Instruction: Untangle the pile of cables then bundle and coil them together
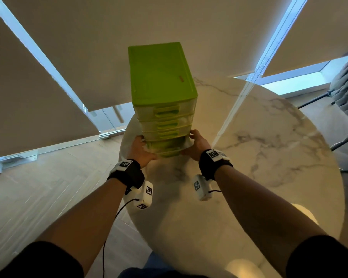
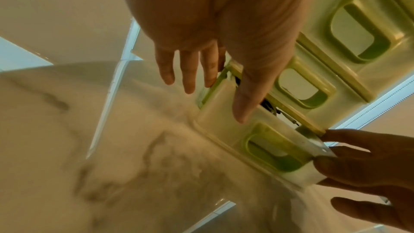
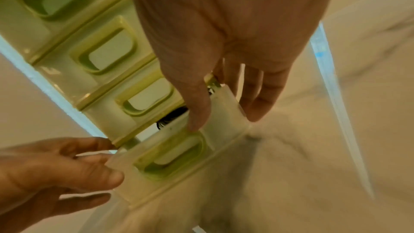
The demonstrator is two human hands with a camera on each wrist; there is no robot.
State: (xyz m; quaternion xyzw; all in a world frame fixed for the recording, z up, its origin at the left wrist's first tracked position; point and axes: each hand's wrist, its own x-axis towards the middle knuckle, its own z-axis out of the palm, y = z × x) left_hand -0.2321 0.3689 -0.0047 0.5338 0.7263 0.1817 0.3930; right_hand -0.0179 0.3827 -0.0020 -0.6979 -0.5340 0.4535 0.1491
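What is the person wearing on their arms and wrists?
Both arms are bare below short black sleeves. The left wrist and right wrist each wear a black strap with a white checkered tag, a white camera box underneath, and a thin black cable.

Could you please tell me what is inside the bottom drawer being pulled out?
Dark coiled cables show through the gap above the bottom drawer; its front and the drawer above hide the rest.

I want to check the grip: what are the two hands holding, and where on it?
Both hold the bottom drawer of the green drawer unit: left hand at its left front corner, right hand at its right.
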